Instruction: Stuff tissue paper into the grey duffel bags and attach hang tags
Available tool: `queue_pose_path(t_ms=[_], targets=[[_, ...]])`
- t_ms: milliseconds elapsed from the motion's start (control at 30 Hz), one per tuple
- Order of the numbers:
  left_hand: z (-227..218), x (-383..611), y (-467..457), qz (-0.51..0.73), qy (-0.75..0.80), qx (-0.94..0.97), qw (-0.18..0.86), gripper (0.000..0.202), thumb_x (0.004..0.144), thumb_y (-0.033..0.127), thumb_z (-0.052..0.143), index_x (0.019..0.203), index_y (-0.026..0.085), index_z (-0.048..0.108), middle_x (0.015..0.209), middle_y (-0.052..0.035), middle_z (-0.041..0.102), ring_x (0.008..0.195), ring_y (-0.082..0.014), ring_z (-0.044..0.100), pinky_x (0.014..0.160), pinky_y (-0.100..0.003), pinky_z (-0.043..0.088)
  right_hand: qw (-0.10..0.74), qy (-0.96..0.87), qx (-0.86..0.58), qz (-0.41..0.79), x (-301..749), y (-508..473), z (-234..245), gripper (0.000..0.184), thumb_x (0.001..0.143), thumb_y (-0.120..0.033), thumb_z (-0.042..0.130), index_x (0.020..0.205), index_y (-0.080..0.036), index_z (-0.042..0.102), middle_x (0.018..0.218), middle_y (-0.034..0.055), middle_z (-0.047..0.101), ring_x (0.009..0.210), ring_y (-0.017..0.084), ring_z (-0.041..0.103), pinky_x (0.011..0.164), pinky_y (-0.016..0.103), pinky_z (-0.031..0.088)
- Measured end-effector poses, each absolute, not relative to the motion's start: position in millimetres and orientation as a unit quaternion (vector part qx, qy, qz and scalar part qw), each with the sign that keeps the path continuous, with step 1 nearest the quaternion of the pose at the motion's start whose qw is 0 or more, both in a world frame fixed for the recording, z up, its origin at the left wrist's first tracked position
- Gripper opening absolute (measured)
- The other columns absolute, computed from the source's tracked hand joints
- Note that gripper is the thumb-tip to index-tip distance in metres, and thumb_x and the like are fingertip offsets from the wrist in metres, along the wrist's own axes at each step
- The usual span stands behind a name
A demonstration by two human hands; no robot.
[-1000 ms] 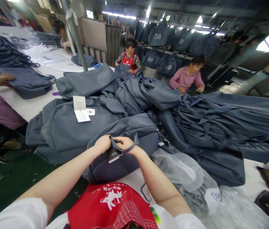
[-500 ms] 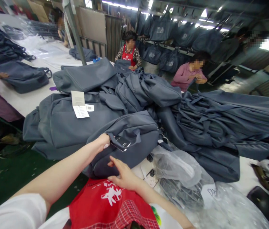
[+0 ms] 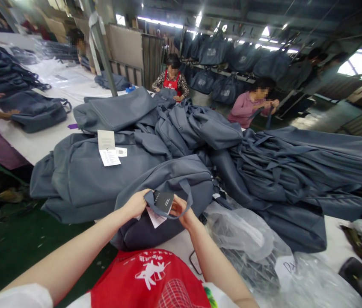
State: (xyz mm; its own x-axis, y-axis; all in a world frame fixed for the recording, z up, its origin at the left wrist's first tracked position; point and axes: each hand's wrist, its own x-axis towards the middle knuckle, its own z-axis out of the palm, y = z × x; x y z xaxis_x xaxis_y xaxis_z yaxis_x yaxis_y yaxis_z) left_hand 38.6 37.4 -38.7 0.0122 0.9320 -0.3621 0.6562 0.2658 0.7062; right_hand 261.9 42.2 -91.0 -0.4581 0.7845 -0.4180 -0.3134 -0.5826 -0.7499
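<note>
A dark blue-grey bag (image 3: 197,171) lies in front of me with its carry handle (image 3: 185,188) raised in a loop. My left hand (image 3: 137,204) is closed on the left end of that handle, beside a black hang tag (image 3: 163,201). At the tag's right edge, my right hand (image 3: 183,210) pinches it, reaching through the handle loop. Below the black tag hangs a pale paper tag (image 3: 156,218). Another blue-grey bag (image 3: 104,184) lies just behind, bearing an opened white tag (image 3: 108,156).
Blue-grey bags (image 3: 200,124) are heaped across the table, with a long pile (image 3: 296,158) to the right. Clear plastic bags (image 3: 245,239) lie at the near right, beside a black object (image 3: 360,278). Several co-workers stand around; one's hand (image 3: 12,113) touches a bag at left.
My right hand has moved up from beside the bag to the black tag. The tag and handle are lifted and turned toward me, and the left hand has shifted slightly down.
</note>
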Motion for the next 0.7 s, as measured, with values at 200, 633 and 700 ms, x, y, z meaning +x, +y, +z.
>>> queue_pose_path(t_ms=[200,633,700], targets=[[-39.6,37.6,41.5,0.213,0.663,0.54,0.473,0.029,0.077,0.02,0.047,0.096,0.018,0.069,0.086,-0.0064,0.072,0.081,-0.0188,0.067,0.071,-0.025,0.054,0.247,-0.344,-0.419,0.803,266.1,63.1,-84.4,0.045,0.058,-0.04,0.079,0.094,-0.016,0.067,0.082,0.0042,0.07,0.07,0.014,0.064,0.067,0.026,0.05],[-21.4,23.2,68.7,0.155,0.679,0.461,0.549,0.025,0.075,0.029,0.046,0.07,0.014,0.065,0.052,-0.0049,0.063,0.037,-0.0113,0.043,0.037,-0.022,0.03,0.194,-0.384,-0.419,0.8,253.6,43.1,-102.2,0.048,0.056,-0.043,0.083,0.091,-0.013,0.067,0.071,0.0006,0.065,0.053,0.008,0.056,0.049,0.02,0.042],[-19.8,19.3,71.7,0.149,0.685,0.458,0.546,0.034,0.08,0.034,0.04,0.07,0.013,0.065,0.053,-0.0074,0.065,0.036,-0.0122,0.042,0.037,-0.023,0.03,0.193,-0.386,-0.426,0.796,256.4,39.8,-103.3,0.048,0.056,-0.044,0.082,0.088,-0.013,0.066,0.07,0.0,0.064,0.053,0.009,0.056,0.051,0.021,0.043]])
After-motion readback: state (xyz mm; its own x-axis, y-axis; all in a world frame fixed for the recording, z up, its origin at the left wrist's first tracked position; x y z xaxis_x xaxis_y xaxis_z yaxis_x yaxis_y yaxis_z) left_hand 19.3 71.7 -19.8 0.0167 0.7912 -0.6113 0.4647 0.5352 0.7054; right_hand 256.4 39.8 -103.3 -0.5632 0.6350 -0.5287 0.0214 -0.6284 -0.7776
